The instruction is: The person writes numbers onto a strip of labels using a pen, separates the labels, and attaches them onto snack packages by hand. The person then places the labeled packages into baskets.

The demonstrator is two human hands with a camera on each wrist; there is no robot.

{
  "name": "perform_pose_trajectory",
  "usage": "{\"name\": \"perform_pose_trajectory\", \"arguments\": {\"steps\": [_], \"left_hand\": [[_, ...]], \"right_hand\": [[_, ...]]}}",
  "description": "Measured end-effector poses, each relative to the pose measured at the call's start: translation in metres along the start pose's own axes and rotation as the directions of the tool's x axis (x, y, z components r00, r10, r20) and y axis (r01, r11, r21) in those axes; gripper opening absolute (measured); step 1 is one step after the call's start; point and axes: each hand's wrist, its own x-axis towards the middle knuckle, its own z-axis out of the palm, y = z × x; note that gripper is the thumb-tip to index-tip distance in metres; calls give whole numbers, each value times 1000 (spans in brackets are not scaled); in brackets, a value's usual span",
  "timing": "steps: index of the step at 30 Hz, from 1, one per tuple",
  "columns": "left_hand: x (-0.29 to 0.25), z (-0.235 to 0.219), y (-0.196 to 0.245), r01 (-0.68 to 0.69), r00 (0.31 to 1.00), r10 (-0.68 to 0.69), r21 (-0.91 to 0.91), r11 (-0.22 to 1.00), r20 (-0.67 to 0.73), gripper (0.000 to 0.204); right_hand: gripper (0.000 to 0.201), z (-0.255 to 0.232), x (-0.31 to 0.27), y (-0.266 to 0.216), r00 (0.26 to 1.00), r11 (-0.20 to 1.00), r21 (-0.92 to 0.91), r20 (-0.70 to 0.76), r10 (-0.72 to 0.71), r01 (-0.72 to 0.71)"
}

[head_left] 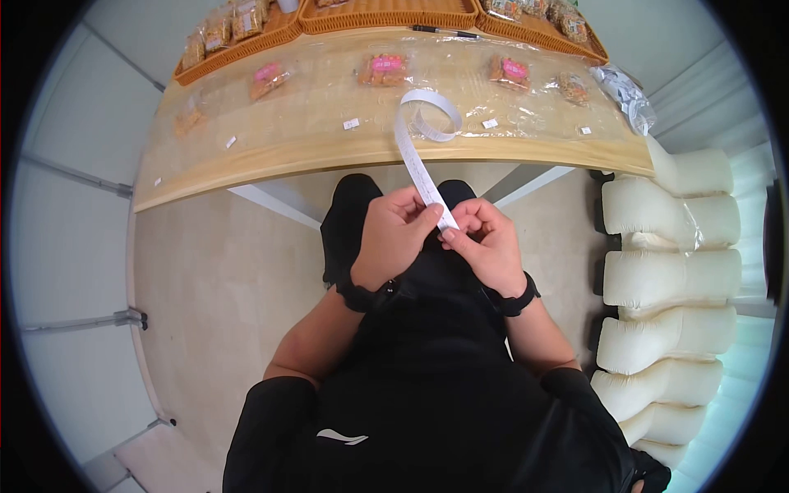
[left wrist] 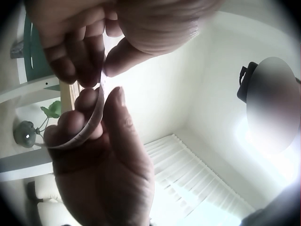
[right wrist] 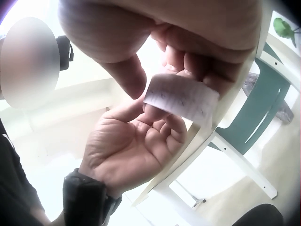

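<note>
A long white paper strip (head_left: 417, 168) runs from a curled loop on the wooden table (head_left: 288, 148) down to my lap. Both hands pinch its lower end between thumb and fingers: the left hand (head_left: 426, 217) from the left, the right hand (head_left: 454, 232) from the right, fingertips almost touching. In the left wrist view the strip (left wrist: 92, 121) bends across the fingers of the lower hand. The right wrist view shows the strip's end (right wrist: 181, 97), faintly printed, held under the right hand's fingers (right wrist: 197, 66), with the left hand (right wrist: 136, 141) below it.
Several clear snack packets (head_left: 384, 68) and small white labels (head_left: 351, 124) lie on the table. Wicker trays (head_left: 386, 16) line its far edge, with a pen (head_left: 444, 32) and a foil bag (head_left: 626, 97). White foam blocks (head_left: 674, 271) stand to my right.
</note>
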Motion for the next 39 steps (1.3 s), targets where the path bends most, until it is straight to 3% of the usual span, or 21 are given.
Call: {"name": "perform_pose_trajectory", "arguments": {"steps": [2, 6, 10, 13, 15, 19, 22, 26, 28, 31, 34, 36, 37, 39], "left_hand": [[8, -3, -2, -87, 995, 84, -54, 995, -51, 9], [21, 4, 2, -106, 992, 97, -120, 987, -81, 9], [30, 7, -2, -83, 995, 77, -112, 990, -58, 14], [33, 5, -3, -7, 993, 4, -22, 1000, -120, 15], [36, 4, -7, -149, 964, 110, -149, 978, -242, 11], [34, 3, -4, -118, 970, 89, -116, 986, -224, 13], [26, 4, -4, -111, 980, 74, -201, 973, -184, 16], [13, 9, -11, -84, 996, 76, -278, 957, -38, 17], [8, 13, -2, -91, 995, 94, -121, 988, 16, 17], [6, 12, 5, -48, 998, 52, -147, 988, 20, 16], [6, 12, 6, -21, 1000, 21, -161, 987, 0, 14], [6, 12, 3, -19, 1000, 17, -181, 983, -14, 14], [6, 13, -1, -38, 999, 33, -174, 984, -29, 14], [6, 12, -2, -55, 998, 48, -170, 984, -45, 14]], "right_hand": [[9, -6, -3, 1, 1000, 1000, -7, 8, 5, -5], [9, -27, -6, 3, 999, 999, -35, 40, -3, 4], [12, -33, -5, -3, 1000, 1000, -14, 11, 20, -20], [14, -32, -4, -3, 999, 999, -5, 13, -31, 31], [14, -33, -3, 0, 1000, 1000, 15, 16, -20, 20], [14, -32, 0, 0, 1000, 1000, 11, 26, 5, -6], [17, -24, 5, -4, 1000, 996, 90, -17, 13, -12], [18, -18, 8, -5, 999, 994, 108, -33, -9, 12], [17, -16, 8, -3, 1000, 994, 112, -30, -3, 6], [19, -16, 6, 0, 1000, 999, -36, -19, 3, -4], [22, -13, 7, 0, 998, 994, -98, -44, -46, 41], [22, -15, 9, -1, 965, 922, -312, -51, -256, 229], [22, -17, 12, -3, 966, 922, -312, -49, -255, 228], [20, -20, 18, -11, 868, 756, -485, 15, -496, 440]]}}
